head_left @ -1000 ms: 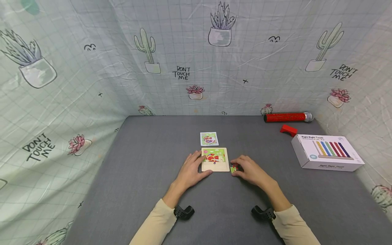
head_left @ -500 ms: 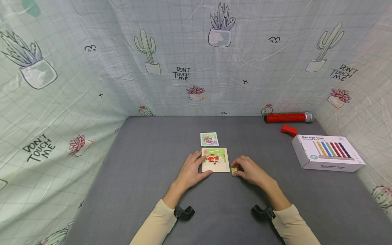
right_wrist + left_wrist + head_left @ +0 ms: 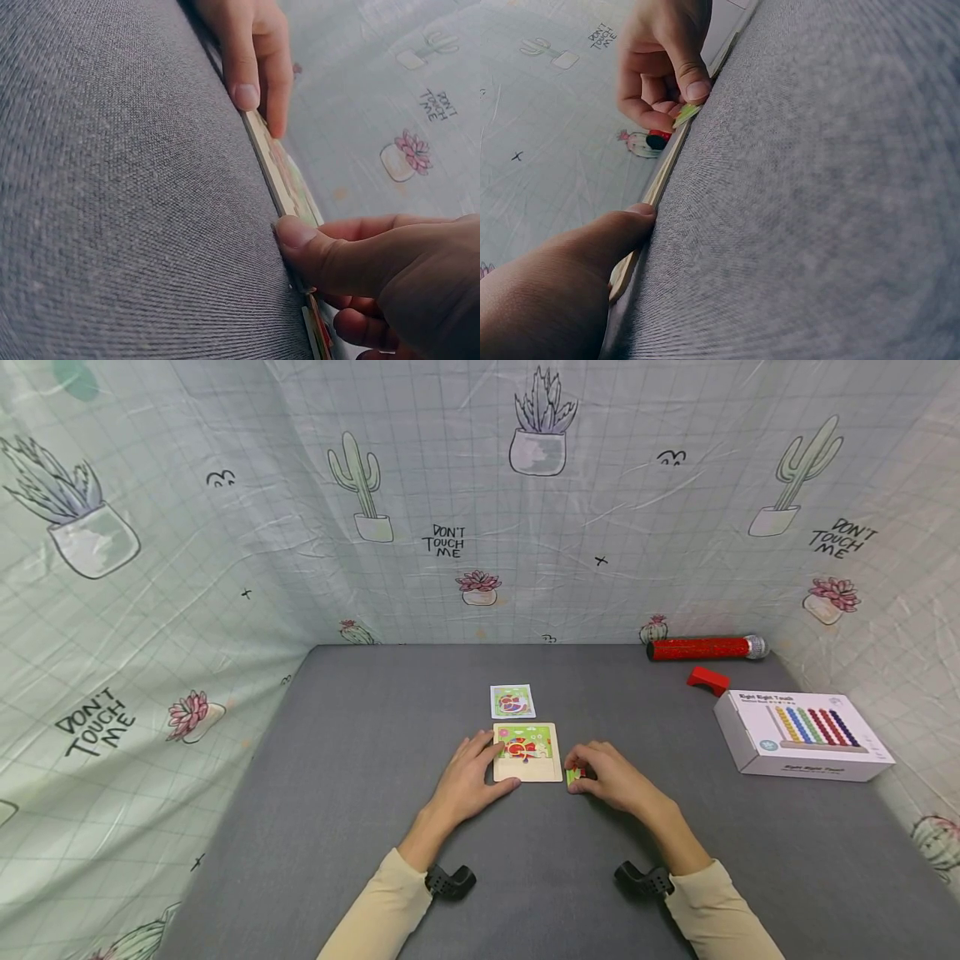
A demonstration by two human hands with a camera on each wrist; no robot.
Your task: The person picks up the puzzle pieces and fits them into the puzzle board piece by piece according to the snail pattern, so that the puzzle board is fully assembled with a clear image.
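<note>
A square wooden puzzle board [image 3: 547,772] with a green and red picture lies on the grey table; its lower strip is bare wood. My left hand [image 3: 471,777] rests against its left side, the fingers fairly straight, one fingertip on the picture and the thumb along the near edge. Just off the board's right edge, my right hand [image 3: 611,778] pinches a small green and red puzzle piece [image 3: 573,775] between thumb and fingers. The left wrist view shows part of that piece [image 3: 686,114] between thumb and finger; the rest is hidden.
Behind the board lies a picture card [image 3: 513,702]. To the right stands a white box [image 3: 802,735] printed with coloured beads, near a red block [image 3: 707,680] and a red microphone [image 3: 701,648]. A printed cloth [image 3: 480,510] hangs around the table [image 3: 360,727].
My right hand and the puzzle piece have shifted very slightly, with a little less of the piece's red showing. My left hand and the board stay in place.
</note>
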